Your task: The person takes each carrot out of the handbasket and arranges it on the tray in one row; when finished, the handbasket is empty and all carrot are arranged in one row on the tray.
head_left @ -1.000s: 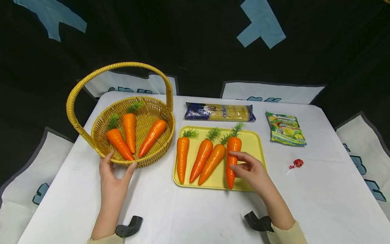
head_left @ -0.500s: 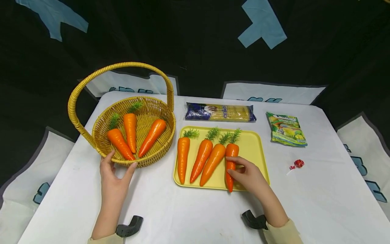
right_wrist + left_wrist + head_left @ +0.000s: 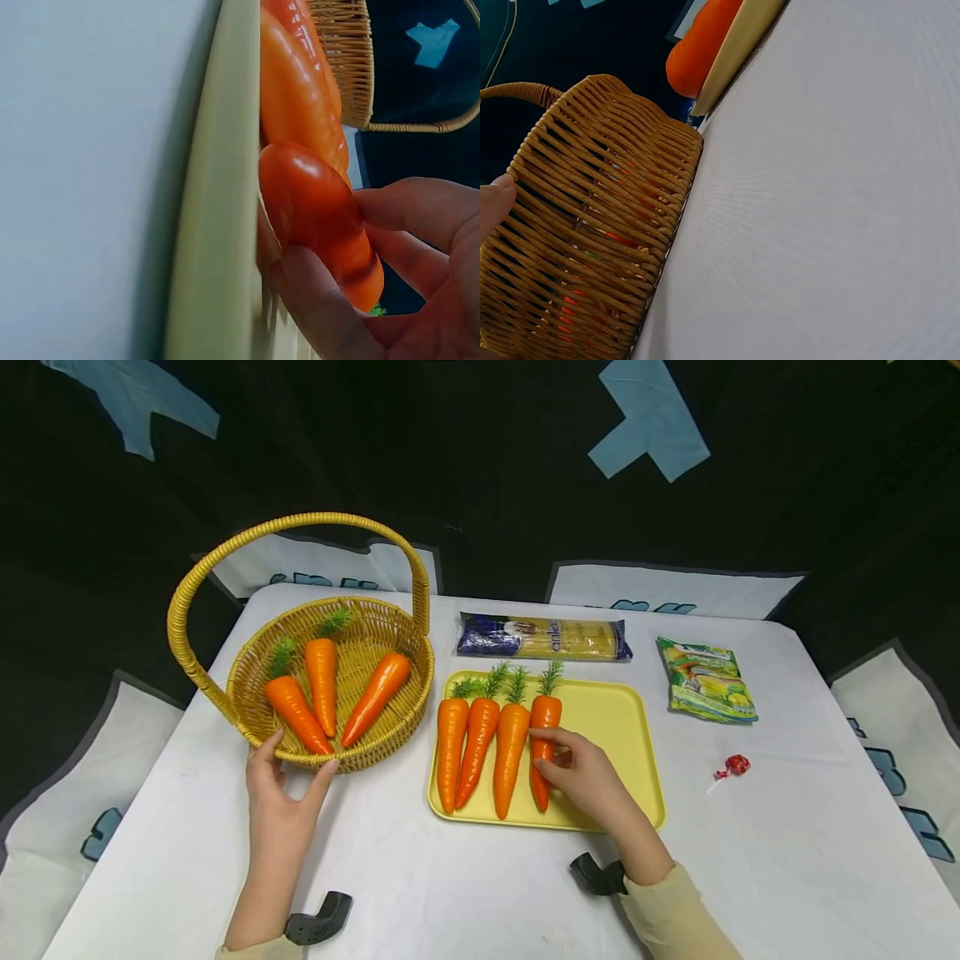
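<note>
My left hand holds the near rim of a yellow wicker basket, thumb and fingers spread along it. In the left wrist view the thumb lies on the rim. Three orange carrots with green tops lie inside, one on the right. My right hand pinches a carrot between thumb and fingers over the yellow tray. Beside it on the tray lie three more carrots, the nearest just to its left. In the right wrist view the held carrot's tip leans against a neighbouring carrot.
Behind the tray lies a blue and yellow pasta packet. To the right are a green and yellow packet and a red-wrapped lollipop. The basket's tall handle arches above it. A white cloth covers the table.
My right hand has moved left with its carrot, and the two carrots beside it have shifted left and straightened, closer to the leftmost one. My left hand and the basket stay put.
</note>
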`<action>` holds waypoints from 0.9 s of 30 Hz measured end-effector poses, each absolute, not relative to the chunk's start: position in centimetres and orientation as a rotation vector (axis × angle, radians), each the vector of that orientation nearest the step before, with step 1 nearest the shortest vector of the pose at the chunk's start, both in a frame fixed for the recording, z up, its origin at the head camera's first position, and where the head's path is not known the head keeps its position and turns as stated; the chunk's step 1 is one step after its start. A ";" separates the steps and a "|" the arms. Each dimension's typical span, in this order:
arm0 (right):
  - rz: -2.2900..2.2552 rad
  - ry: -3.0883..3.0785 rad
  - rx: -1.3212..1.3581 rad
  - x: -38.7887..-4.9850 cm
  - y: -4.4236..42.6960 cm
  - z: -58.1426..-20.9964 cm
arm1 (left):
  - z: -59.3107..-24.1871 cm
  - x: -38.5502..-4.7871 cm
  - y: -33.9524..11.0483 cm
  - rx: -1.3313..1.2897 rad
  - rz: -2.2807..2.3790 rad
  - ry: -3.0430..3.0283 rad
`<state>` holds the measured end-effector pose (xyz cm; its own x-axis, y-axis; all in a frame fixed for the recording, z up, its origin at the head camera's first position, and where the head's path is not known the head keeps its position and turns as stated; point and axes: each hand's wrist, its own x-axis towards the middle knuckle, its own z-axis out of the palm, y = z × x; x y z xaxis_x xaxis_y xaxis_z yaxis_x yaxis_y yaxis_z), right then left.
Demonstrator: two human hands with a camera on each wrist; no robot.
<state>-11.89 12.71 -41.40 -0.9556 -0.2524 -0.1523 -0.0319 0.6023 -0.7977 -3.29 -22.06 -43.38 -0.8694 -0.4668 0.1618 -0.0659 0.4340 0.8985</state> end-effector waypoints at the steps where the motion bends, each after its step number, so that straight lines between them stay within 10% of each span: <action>1: -1.259 2.595 -0.239 -12.0 12.5 -41.3 | -43.4 -3.3 -22.0 0.452 -1.421 -2.301; 27: -0.841 2.900 -0.298 -9.7 11.9 -40.2 | -43.1 -3.3 -22.0 0.463 -1.428 -2.307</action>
<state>-9.69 11.88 -40.23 -0.9750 -0.2170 -0.0484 -0.1575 0.8276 -0.5388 -3.30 -22.03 -43.14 -0.8708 -0.4682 0.1498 -0.0749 0.4276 0.9009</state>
